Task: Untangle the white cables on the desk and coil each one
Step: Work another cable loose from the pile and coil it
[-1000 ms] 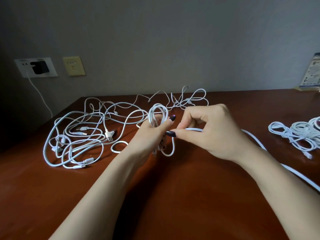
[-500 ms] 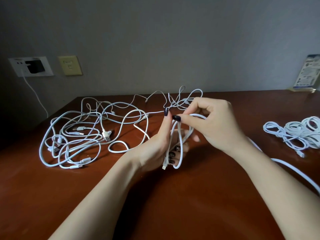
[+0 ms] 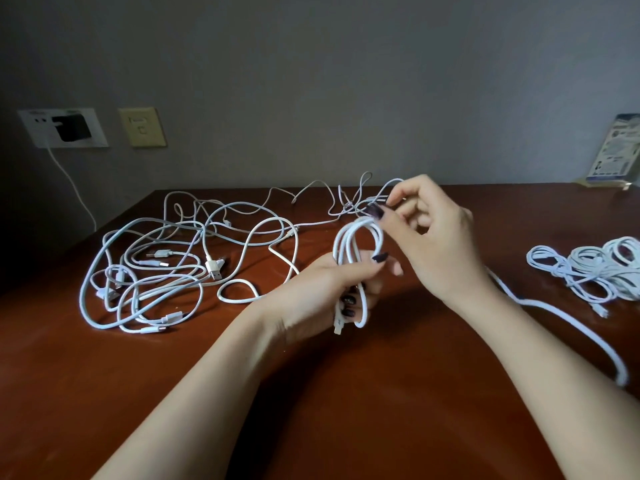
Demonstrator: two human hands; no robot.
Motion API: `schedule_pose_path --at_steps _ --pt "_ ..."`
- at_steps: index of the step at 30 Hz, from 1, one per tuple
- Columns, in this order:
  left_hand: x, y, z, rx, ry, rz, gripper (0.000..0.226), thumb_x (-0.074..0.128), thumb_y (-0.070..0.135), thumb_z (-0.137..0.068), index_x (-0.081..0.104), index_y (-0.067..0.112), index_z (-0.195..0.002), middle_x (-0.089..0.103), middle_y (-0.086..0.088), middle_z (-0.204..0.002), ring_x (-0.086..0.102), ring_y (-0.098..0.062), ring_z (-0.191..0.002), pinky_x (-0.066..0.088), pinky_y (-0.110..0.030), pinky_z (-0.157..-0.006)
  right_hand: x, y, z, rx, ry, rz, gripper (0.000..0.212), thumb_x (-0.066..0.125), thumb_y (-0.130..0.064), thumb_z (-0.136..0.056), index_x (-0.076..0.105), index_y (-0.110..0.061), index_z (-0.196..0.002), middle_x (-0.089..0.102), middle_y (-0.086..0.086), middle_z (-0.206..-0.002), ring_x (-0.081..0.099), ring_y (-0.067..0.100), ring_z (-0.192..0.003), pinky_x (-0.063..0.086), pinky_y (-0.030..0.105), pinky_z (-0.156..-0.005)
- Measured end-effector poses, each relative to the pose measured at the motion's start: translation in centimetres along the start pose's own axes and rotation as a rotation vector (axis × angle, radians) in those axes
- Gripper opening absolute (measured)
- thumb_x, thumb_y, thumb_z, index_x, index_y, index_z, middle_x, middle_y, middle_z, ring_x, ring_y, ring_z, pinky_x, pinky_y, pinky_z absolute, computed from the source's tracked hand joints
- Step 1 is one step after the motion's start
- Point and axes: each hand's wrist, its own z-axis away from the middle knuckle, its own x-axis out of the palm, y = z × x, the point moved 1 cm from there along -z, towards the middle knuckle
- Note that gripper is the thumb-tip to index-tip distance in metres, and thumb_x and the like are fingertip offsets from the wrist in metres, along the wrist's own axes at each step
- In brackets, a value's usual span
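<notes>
1. The tangle of white cables lies on the desk, well left of the half-wound coil.
2. The left hand holds that coil upright, its grip closed round the lower loops.
3. The right hand, just right of the coil, pinches the strand at the coil's top.
4. The free run trails right of the coil, so the right hand is probably better placed to feed the next wrap.
5. Finished bundles sit far right of the coil.

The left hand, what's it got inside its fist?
The left hand grips a bunch of white cable loops: they stick up above it, and a loop and a plug hang below. How the strands cross inside the palm is covered.
</notes>
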Motion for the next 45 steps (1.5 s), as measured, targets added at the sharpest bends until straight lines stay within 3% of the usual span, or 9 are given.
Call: schedule_pose_path --at_steps 6,11,15,23,27,31,36,42,45 --pt "-1.2 0.9 0.0 0.106 0.209 0.026 0.019 0.039 0.012 -0.098 0.054 0.004 -0.107 0.040 0.005 -0.055 0.032 -0.010 -0.049 0.026 -0.021 -0.045 0.3 1.2 0.0 0.048 -0.139 0.176 0.026 0.043 -0.038 -0.093 0.058 -0.022 -0.080 0.063 -0.006 -0.070 0.062 0.019 -0.069 0.052 0.042 -0.069" --pt "-1.1 0.7 -0.1 0.159 0.266 -0.039 0.029 0.036 0.008 -0.100 0.055 0.020 -0.118 0.039 0.001 -0.061 0.035 -0.011 -0.053 0.028 -0.025 -0.047 0.9 0.8 0.7 0.115 -0.253 0.365 0.038 0.039 -0.029 -0.099 0.059 -0.019 -0.069 0.063 -0.002 -0.067 0.058 0.027 -0.071 0.049 0.038 -0.069" --pt "-0.6 0.6 0.2 0.143 0.268 -0.090 0.023 0.039 0.010 -0.100 0.059 0.019 -0.091 0.046 0.001 -0.062 0.040 -0.011 -0.053 0.032 -0.024 -0.048 1.4 0.3 1.1 0.134 -0.306 0.365 0.042 0.036 -0.027 -0.098 0.048 -0.017 -0.059 0.057 0.004 -0.062 0.053 0.030 -0.064 0.039 0.035 -0.057" --pt "-0.8 0.6 0.1 0.113 0.366 0.033 0.025 0.043 0.018 -0.099 0.063 0.012 -0.084 0.061 -0.007 -0.071 0.056 -0.010 -0.058 0.042 -0.023 -0.056 2.1 0.4 1.4 0.249 -0.425 0.252 0.058 0.030 -0.040 -0.101 0.059 -0.009 -0.061 0.062 0.003 -0.054 0.061 0.019 -0.052 0.053 0.036 -0.066" --pt "-1.0 0.5 0.2 0.078 0.325 -0.011 0.029 0.039 0.019 -0.101 0.063 0.012 -0.086 0.060 -0.017 -0.085 0.054 -0.027 -0.081 0.041 -0.038 -0.077 2.2 0.5 1.5 0.256 -0.434 0.262 0.058 0.031 -0.038 -0.101 0.060 -0.010 -0.059 0.061 0.002 -0.051 0.058 0.016 -0.048 0.053 0.034 -0.064" --pt "-0.7 -0.1 0.0 0.061 0.233 0.006 0.021 0.035 0.008 -0.101 0.056 0.013 -0.100 0.062 -0.007 -0.072 0.060 -0.016 -0.067 0.049 -0.027 -0.066 2.5 0.8 2.0 0.202 -0.402 0.308 0.051 0.033 -0.030 -0.099 0.046 -0.020 -0.051 0.061 0.011 -0.061 0.059 0.029 -0.064 0.051 0.042 -0.069" --pt "-0.7 -0.1 -0.3 0.100 0.174 0.105 0.024 0.036 0.011 -0.101 0.058 0.013 -0.109 0.063 -0.005 -0.077 0.061 -0.015 -0.070 0.052 -0.024 -0.062 2.4 0.6 1.8 0.067 -0.295 0.330 0.056 0.045 -0.024 -0.097 0.033 -0.024 -0.042 0.040 -0.004 -0.042 0.042 0.019 -0.045 0.035 0.035 -0.052" --pt "-0.8 0.6 -0.3 0.134 0.188 0.293 0.017 0.039 0.016 -0.100 0.055 0.012 -0.096 0.063 -0.002 -0.069 0.060 -0.009 -0.058 0.047 -0.019 -0.049 1.7 0.6 1.3 -0.086 -0.145 0.306 0.053 0.039 -0.046 -0.092 0.045 -0.016 -0.049 0.042 -0.002 -0.041 0.040 0.021 -0.041 0.034 0.036 -0.045" --pt "-1.4 1.1 -0.3 0.179 0.227 0.334 0.019 0.039 0.016 -0.098 0.056 0.014 -0.089 0.068 -0.005 -0.076 0.064 -0.012 -0.062 0.050 -0.021 -0.053 1.5 0.9 1.2 -0.113 -0.214 0.243 0.042 0.045 -0.036 -0.096 0.050 -0.017 -0.059 0.054 -0.003 -0.053 0.052 0.017 -0.050 0.044 0.039 -0.050"
